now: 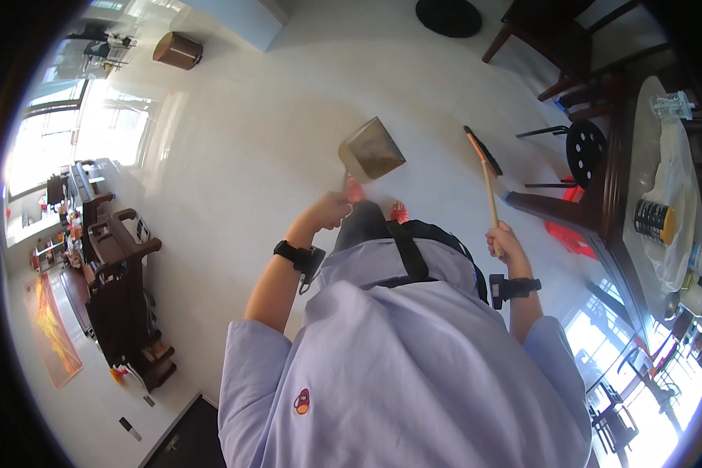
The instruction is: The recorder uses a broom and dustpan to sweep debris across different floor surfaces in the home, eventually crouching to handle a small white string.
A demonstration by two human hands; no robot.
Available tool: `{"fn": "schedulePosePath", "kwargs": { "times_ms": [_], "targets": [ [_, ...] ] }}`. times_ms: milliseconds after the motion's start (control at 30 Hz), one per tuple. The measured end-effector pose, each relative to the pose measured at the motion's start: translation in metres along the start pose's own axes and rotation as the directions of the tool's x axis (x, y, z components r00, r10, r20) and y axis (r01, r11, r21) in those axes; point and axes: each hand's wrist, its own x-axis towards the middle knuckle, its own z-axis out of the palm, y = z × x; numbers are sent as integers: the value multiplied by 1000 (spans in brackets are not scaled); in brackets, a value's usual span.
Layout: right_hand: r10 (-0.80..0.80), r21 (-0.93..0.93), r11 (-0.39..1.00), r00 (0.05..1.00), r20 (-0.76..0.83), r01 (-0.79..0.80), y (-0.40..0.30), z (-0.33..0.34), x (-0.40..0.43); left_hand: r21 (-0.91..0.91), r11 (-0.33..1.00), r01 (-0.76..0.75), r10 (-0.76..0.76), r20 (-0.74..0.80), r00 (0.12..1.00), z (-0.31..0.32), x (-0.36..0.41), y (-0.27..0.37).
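My left hand (331, 210) is closed around the handle of a dustpan (374, 146). The pan is grey-brown and lies ahead of my feet, just above or on the pale floor; I cannot tell which. In my right hand (503, 241) is the light wooden handle of a broom (490, 190). Its orange head with dark bristles points away from me, to the right of the pan. Below the pan a red slipper (399, 212) shows on one foot, and a blurred red shape (354, 190) is near the dustpan's handle.
To my right stand a dark wooden table (617, 169), a black stool (586, 153) with round holes and a dark chair (547, 35). A red plastic bag (570, 237) is beside the table leg. Dark wooden furniture (117, 281) lines the left; a brown bin (177, 51) stands farther off.
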Motion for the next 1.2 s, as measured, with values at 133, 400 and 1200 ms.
{"fn": "schedulePosePath", "kwargs": {
  "times_ms": [133,400,1200],
  "targets": [
    [7,-3,1000,1000,17,-7,2,-3,-4,75,997,4,-2,-28,1000,11,5,0],
    [109,-23,994,994,-20,-110,10,-1,4,3,999,-40,40,-63,997,3,-12,-12],
    [-61,-458,889,990,-126,-3,-44,106,42,-955,149,-258,84,-247,965,-87,-154,-175]
  ]
}}
